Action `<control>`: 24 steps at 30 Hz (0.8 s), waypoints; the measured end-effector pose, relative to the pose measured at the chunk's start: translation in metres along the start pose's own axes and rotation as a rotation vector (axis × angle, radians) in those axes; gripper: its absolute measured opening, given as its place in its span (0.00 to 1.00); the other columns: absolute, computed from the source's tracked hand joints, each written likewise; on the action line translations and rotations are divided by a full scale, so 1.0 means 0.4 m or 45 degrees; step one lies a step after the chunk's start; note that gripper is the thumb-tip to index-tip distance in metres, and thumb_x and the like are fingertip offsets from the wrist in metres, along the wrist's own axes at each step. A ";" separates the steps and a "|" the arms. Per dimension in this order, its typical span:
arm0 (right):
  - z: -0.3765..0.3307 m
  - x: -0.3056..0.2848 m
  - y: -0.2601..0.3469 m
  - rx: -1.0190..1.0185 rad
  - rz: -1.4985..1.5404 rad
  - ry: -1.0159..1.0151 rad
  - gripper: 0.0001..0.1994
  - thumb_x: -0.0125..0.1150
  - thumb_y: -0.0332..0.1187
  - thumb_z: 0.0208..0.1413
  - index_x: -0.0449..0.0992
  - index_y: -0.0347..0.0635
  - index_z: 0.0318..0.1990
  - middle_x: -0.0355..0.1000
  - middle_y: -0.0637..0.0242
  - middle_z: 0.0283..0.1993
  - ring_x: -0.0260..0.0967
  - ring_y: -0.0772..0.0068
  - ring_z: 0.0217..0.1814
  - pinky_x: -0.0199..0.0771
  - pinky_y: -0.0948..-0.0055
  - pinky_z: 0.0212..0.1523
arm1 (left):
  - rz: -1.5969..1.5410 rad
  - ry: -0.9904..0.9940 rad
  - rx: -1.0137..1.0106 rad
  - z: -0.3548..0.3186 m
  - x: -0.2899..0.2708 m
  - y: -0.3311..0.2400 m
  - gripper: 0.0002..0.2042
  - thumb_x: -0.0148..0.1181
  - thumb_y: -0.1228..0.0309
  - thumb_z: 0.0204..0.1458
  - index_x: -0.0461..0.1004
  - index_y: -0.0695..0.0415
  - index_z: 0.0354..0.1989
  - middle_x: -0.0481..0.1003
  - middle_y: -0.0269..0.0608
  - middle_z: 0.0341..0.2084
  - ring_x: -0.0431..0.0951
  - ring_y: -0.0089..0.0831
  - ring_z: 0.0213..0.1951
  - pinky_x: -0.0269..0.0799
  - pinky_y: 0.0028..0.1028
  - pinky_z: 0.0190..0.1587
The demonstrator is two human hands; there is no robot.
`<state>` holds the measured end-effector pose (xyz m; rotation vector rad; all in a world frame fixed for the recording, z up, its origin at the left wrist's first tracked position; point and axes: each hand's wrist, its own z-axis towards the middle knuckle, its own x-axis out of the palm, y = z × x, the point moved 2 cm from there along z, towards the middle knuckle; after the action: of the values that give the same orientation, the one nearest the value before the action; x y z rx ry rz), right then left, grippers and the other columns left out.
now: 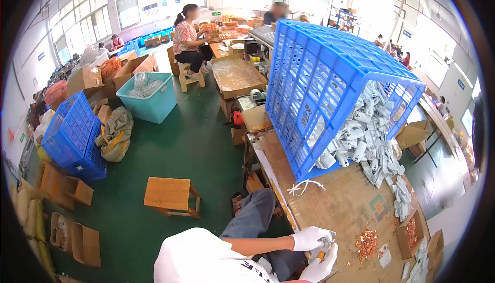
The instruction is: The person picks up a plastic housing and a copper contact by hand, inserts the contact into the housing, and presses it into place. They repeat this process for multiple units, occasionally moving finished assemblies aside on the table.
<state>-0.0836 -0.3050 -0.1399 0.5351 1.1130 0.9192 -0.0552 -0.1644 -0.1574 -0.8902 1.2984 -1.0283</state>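
Both my hands wear white gloves and meet over the near edge of the cardboard-covered table [343,208]. My left hand [309,238] is closed around a small grey-white plastic housing [326,242]. Just below it, my right hand [319,269] grips the same part from the other side. A small orange-copper piece [321,255] shows between the fingers; its exact seat is hidden. To the right lies a pile of small copper pieces [366,244]. A blue crate [314,87] lies on its side beyond my hands, with many similar grey-white housings [363,136] spilling out.
White ties [306,186] lie before the crate. A small cardboard box [406,239] holds more copper pieces at right. On the floor at left stand a wooden stool [167,194], a teal tub [154,102] and stacked blue crates [72,133]. A person [190,40] sits working farther back.
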 end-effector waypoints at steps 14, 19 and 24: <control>0.099 -0.015 -0.007 -0.481 -0.441 -0.109 0.19 0.66 0.24 0.43 0.79 0.46 0.47 0.71 0.65 0.55 0.77 0.74 0.32 0.78 0.77 0.30 | -0.506 0.118 -0.272 0.071 -0.091 -0.120 0.14 0.52 0.75 0.59 0.76 0.70 0.48 0.80 0.46 0.43 0.78 0.27 0.46 0.74 0.26 0.51; 0.079 -0.028 -0.040 -0.464 -0.441 -0.142 0.19 0.65 0.23 0.44 0.79 0.46 0.47 0.72 0.65 0.55 0.77 0.73 0.34 0.79 0.77 0.31 | -0.416 0.222 -0.226 0.079 -0.057 -0.105 0.15 0.52 0.74 0.60 0.75 0.68 0.52 0.80 0.41 0.42 0.77 0.22 0.44 0.73 0.24 0.50; 0.092 -0.030 -0.038 -0.459 -0.426 -0.142 0.19 0.64 0.23 0.45 0.79 0.46 0.48 0.72 0.66 0.54 0.77 0.72 0.33 0.78 0.76 0.30 | -0.337 0.239 -0.256 0.095 -0.061 -0.113 0.15 0.53 0.73 0.60 0.75 0.69 0.51 0.80 0.41 0.40 0.78 0.22 0.44 0.73 0.24 0.49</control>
<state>-0.0462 -0.3207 -0.1316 0.0969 0.8759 0.7619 -0.0214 -0.1572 -0.1038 -1.1634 1.4876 -1.2255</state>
